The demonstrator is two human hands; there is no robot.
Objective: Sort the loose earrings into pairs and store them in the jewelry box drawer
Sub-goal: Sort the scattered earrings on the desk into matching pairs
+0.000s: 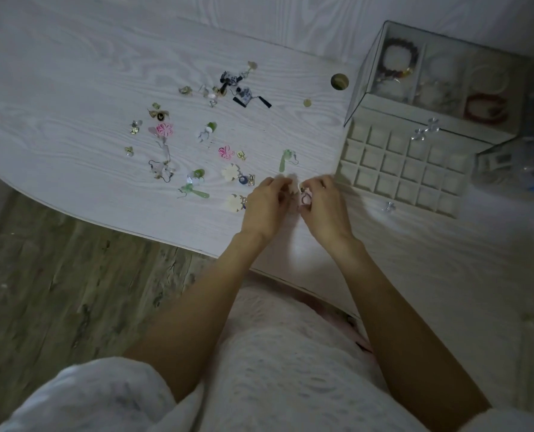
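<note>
Both hands low over the pale wood-grain table [72, 88], near its front edge, just left of the pulled-out drawer [399, 179]. Left hand [264, 207] with fingers curled inward, tips close to the right hand's; whether anything sits between them, impossible to tell. Right hand [323, 207] curled too, pinching a small pinkish earring [306, 198] with a ring-like shape (too small and dim for more detail). Loose earrings [197, 135] scattered across the table to the left of the hands: two pink flower pieces [164, 129], well apart from each other, green drop pieces [283, 160], two cream flower shapes [231, 173], a dark cluster with black strips [244, 92] farther back. Drawer divided into small square compartments, all seemingly unfilled, drawn out from the glass-topped jewelry box [440, 82] at the right. Beaded bracelets [399, 60] visible under the glass lid. A round hole [339, 81] in the tabletop just left of the box. Wood-plank floor [57, 275] below the table edge.
</note>
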